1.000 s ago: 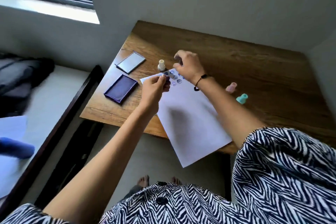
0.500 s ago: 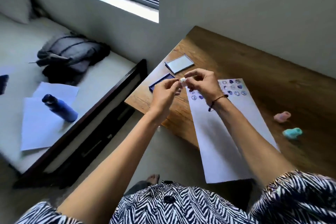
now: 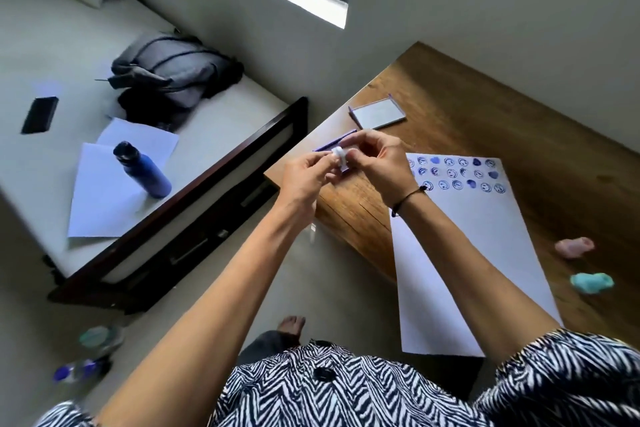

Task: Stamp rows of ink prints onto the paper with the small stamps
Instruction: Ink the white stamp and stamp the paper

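- The left hand (image 3: 304,177) and the right hand (image 3: 375,163) meet above the tabletop's (image 3: 485,107) left edge, both pinched onto one small white stamp (image 3: 338,155) held between their fingertips, clear of the wood.
- The left hand's thumb and forefinger close on the stamp's near side; the right hand's curled fingers grip its far side. A thin dark cord circles the right wrist.
- Just behind the hands, the ink pad (image 3: 334,144) lies at the tabletop's left edge, mostly hidden by them; its lid (image 3: 377,113) lies apart, nearer the far left corner.
- The paper (image 3: 467,253) lies to the right of the hands, its near end overhanging the tabletop's near edge. Three rows of blue prints (image 3: 457,174), faces and hearts, run along its far end.
- A pink stamp (image 3: 575,247) and a teal stamp (image 3: 591,282) lie on their sides right of the paper, near each other.
- On the bed (image 3: 52,45) to the left lie a blue bottle (image 3: 143,170) on loose sheets (image 3: 100,204), a grey bundle of cloth (image 3: 173,80) and a black phone (image 3: 40,114).
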{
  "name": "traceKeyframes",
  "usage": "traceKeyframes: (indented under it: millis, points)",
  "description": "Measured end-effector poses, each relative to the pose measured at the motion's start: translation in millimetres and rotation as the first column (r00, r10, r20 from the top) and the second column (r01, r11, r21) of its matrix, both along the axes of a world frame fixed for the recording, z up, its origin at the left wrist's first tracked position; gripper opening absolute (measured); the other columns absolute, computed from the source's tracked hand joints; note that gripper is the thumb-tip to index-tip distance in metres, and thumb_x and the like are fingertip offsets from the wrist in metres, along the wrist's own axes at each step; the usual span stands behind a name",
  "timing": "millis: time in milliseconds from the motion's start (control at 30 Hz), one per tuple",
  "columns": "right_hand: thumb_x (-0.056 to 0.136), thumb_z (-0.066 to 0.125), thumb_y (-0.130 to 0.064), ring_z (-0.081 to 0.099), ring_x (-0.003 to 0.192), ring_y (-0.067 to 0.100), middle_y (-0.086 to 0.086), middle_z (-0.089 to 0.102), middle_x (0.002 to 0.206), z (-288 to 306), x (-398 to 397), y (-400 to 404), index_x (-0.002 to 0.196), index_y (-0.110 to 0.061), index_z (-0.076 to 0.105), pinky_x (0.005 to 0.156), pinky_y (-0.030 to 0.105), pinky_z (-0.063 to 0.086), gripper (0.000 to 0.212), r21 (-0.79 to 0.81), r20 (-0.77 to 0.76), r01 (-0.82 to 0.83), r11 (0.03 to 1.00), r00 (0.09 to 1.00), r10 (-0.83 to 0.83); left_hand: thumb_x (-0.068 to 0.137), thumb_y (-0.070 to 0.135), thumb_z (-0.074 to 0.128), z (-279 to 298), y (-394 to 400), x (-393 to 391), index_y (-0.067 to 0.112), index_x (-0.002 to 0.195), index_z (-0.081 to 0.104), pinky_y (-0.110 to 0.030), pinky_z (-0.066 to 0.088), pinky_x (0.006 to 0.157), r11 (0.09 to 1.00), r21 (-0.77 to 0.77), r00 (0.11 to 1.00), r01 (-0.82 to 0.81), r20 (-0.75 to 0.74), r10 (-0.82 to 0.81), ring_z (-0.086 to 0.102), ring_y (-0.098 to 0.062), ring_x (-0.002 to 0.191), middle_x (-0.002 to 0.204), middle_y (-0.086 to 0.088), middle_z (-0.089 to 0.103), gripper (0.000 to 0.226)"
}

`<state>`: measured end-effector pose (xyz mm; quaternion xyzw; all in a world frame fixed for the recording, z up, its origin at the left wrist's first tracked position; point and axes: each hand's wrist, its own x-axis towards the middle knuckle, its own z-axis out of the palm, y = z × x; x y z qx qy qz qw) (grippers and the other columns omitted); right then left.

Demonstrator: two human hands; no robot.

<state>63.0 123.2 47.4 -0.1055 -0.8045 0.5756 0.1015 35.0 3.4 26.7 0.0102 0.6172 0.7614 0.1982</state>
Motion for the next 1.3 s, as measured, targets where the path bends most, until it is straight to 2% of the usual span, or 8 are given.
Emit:
traceKeyframes:
  millis: [167, 300, 400, 933, 1033, 1100, 1200, 1300]
  points:
    - [0.077, 0.057, 0.012, 0.066, 0.081, 0.026, 0.019, 0.072, 0.09, 9.7, -25.1, 8.7, 0.089, 0.003, 0.068, 0.08, 0.037, 0.053, 0.018, 0.275, -0.153, 0.013, 0.961, 0.988, 0.031, 0.084, 0.0, 0.051, 2.1, -0.3, -9.3, 0.011, 0.051, 0.06, -0.013, 0.048, 0.049, 0.986, 0.127, 0.986, -0.109, 0.138, 0.091, 0.054, -0.003, 0.042, 0.039, 0.007, 0.059, 0.036]
    - [0.079, 0.051, 0.005, 0.06, 0.097, 0.034, 0.023, 0.067, 0.102, -4.9, -47.8, 21.8, 0.093, 0.002, 0.066, 0.08, 0.037, 0.043, 0.021, 0.728, -0.021, 0.005, 0.685, 1.0, 0.015, 0.083, 0.003, 0.052, -6.2, -8.8, -12.1, 0.009, 0.056, 0.059, -0.013, 0.048, 0.048, 0.984, 0.121, 0.98, -0.131, 0.165, 0.11, 0.056, -0.006, 0.044, 0.041, 0.006, 0.06, 0.029]
    - [0.079, 0.045, 0.007, 0.054, 0.102, 0.037, 0.025, 0.058, 0.109, -22.9, -42.4, 11.1, 0.096, 0.004, 0.059, 0.077, 0.043, 0.044, 0.022, 0.827, 0.116, -0.12, 0.549, 0.992, 0.043, 0.082, 0.001, 0.052, -7.6, -6.7, -12.1, 0.013, 0.048, 0.062, -0.013, 0.048, 0.049, 0.983, 0.126, 0.979, -0.133, 0.174, 0.11, 0.055, -0.006, 0.043, 0.041, 0.007, 0.06, 0.037]
    - [0.078, 0.045, 0.006, 0.056, 0.099, 0.036, 0.022, 0.06, 0.106, -13.2, -36.4, -3.5, 0.096, 0.0, 0.062, 0.076, 0.041, 0.05, 0.025, 0.814, 0.201, -0.228, 0.535, 0.974, 0.109, 0.085, 0.01, 0.055, -10.5, -13.7, -9.1, 0.011, 0.058, 0.062, -0.018, 0.05, 0.055, 0.977, 0.099, 0.974, -0.19, 0.145, 0.175, 0.055, -0.013, 0.053, 0.049, 0.003, 0.061, 0.028]
    - [0.078, 0.052, 0.004, 0.06, 0.099, 0.033, 0.021, 0.067, 0.104, -1.6, -32.5, 8.3, 0.095, -0.001, 0.067, 0.078, 0.034, 0.044, 0.024, 0.709, 0.163, -0.19, 0.679, 0.981, 0.104, 0.086, 0.013, 0.053, -10.9, -7.6, 2.3, 0.014, 0.062, 0.061, -0.02, 0.05, 0.059, 0.996, 0.02, 0.995, -0.09, 0.032, 0.09, 0.056, -0.015, 0.058, 0.057, 0.001, 0.062, 0.026]
    - [0.076, 0.061, 0.001, 0.063, 0.088, 0.032, 0.022, 0.071, 0.093, 5.5, -19.1, 24.9, 0.09, -0.001, 0.07, 0.074, 0.03, 0.042, 0.017, 0.556, 0.044, 0.002, 0.831, 0.999, -0.031, 0.086, 0.016, 0.054, -10.5, -1.0, 16.6, 0.016, 0.075, 0.061, -0.025, 0.051, 0.067, 0.998, -0.02, 0.995, 0.056, -0.077, -0.058, 0.06, -0.018, 0.067, 0.071, -0.005, 0.064, 0.013]
    - [0.075, 0.066, -0.005, 0.061, 0.074, 0.023, 0.013, 0.069, 0.079, 2.7, 22.8, 48.3, 0.086, -0.006, 0.07, 0.073, 0.035, 0.051, 0.012, 0.342, 0.047, 0.244, 0.907, 0.96, -0.276, 0.081, 0.028, 0.056, -9.9, 10.4, 42.2, 0.014, 0.092, 0.059, -0.03, 0.05, 0.077, 0.895, -0.285, 0.84, 0.344, -0.331, -0.429, 0.063, -0.023, 0.084, 0.093, -0.013, 0.068, 0.018]
    - [0.075, 0.065, -0.004, 0.058, 0.072, 0.016, 0.015, 0.07, 0.079, -5.6, 57.4, 56.5, 0.085, -0.007, 0.07, 0.069, 0.028, 0.047, 0.012, 0.329, 0.16, 0.254, 0.909, 0.934, -0.319, 0.082, 0.02, 0.056, -10.3, 19.0, 56.9, 0.005, 0.093, 0.057, -0.026, 0.041, 0.067, 0.702, -0.625, 0.481, 0.343, -0.525, -0.702, 0.051, -0.015, 0.071, 0.088, -0.015, 0.067, 0.018]
